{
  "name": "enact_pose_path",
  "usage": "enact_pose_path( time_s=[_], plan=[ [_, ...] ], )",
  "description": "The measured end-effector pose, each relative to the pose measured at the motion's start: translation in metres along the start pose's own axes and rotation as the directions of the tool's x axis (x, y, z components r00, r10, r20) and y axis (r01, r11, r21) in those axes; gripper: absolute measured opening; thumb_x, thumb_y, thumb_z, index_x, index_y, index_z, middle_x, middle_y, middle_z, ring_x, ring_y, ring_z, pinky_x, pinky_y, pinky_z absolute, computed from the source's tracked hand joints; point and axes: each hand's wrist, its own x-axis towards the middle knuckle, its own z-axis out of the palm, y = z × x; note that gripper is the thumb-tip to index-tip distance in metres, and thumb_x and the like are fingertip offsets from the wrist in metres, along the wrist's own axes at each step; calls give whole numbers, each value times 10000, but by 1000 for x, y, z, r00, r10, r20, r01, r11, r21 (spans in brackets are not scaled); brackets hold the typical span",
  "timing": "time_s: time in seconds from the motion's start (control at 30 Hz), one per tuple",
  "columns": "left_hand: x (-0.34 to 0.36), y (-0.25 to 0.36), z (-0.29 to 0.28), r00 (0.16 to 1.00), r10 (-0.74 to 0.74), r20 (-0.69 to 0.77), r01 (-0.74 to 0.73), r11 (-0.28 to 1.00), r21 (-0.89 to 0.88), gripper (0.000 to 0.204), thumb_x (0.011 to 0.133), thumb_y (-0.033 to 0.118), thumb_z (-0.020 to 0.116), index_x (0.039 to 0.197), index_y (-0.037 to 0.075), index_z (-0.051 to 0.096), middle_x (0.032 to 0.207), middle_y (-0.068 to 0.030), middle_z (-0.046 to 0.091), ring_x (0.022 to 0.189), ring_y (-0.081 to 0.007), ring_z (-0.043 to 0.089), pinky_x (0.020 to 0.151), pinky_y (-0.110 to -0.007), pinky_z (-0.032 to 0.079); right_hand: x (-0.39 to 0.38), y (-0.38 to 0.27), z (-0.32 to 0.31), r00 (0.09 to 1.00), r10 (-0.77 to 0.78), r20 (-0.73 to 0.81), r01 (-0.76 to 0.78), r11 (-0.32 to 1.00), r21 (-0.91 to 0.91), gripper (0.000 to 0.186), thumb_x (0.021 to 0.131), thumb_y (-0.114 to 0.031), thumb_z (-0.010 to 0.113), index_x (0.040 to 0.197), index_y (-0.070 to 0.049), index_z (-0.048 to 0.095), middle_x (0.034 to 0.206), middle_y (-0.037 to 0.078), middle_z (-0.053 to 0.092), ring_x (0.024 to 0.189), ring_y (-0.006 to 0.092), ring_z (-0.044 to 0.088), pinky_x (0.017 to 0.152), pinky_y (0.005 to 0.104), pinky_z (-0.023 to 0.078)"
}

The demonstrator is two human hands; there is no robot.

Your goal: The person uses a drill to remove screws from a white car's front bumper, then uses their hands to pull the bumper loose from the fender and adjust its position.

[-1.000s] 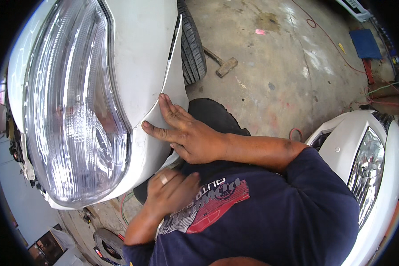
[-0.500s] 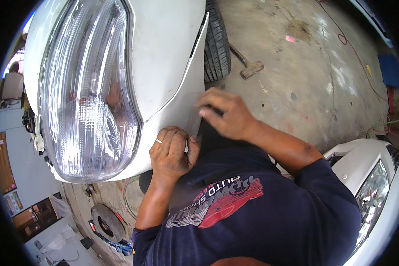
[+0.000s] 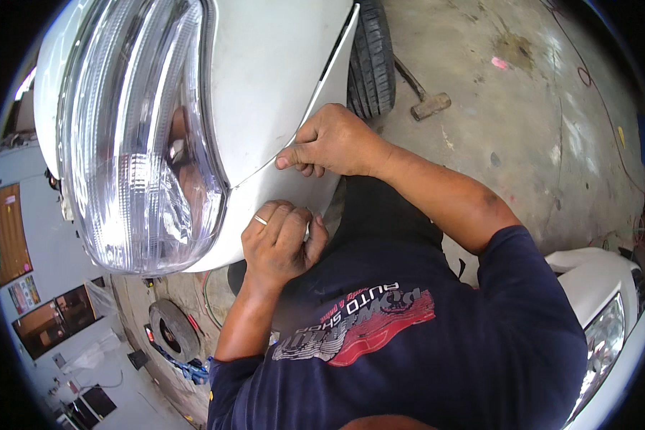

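At the seam of a white car's front corner, beside the clear headlight [image 3: 104,143], my right hand [image 3: 326,143] pinches the edge of the bumper panel [image 3: 308,188], thumb on the seam and fingers bent beneath it. Lower down, my left hand [image 3: 283,244], wearing a ring, rests with curled fingers against the lower part of that panel; whether anything is inside them is hidden. The white fender [image 3: 258,64] lies above the seam, and a narrow dark gap shows along its upper part.
A tire [image 3: 371,64] stands behind the panel, with a sledgehammer [image 3: 430,106] on the concrete floor [image 3: 494,136] beside it. Another white car part with a headlight [image 3: 600,344] is at the right. A loose tire [image 3: 173,330], tools and hoses lie at lower left; a red hose [image 3: 602,107] runs along the right.
My right hand left the seam, then came back to it higher in the picture, now pinching. My left hand rose to the bumper with fingers curled. The view has shifted.
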Motion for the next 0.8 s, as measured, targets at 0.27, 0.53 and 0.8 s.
enact_pose_path(
  time_s=[0.27,0.53,0.8],
  plan=[
    [-21,-34,-149,777,60,-627,342,795,501,375,973,217,670,1239,-33,584,1263,-204,634,1179,-340,640,1036,-437,482,-2,-2,7,998,-29,-52,30,999,21,361,865,-272,915,882,74,814,697,127,732,597,157,686,578,290,581],
    [26,-112,-216,870,-423,-255,434,901,-14,668,1115,481,406,1544,-7,565,1561,-193,577,1497,-293,475,1280,-435,263,-1,16,12,970,-123,-210,86,980,-178,560,809,-516,905,678,13,775,607,84,703,580,172,677,613,314,561],
    [35,-119,-221,751,-643,-147,581,751,-315,797,1091,585,544,1602,-20,459,1661,-209,449,1549,-324,404,1302,-395,261,-10,14,19,956,-131,-264,52,957,-285,588,845,-561,859,821,25,814,722,112,748,712,174,709,723,315,561]
  ],
)
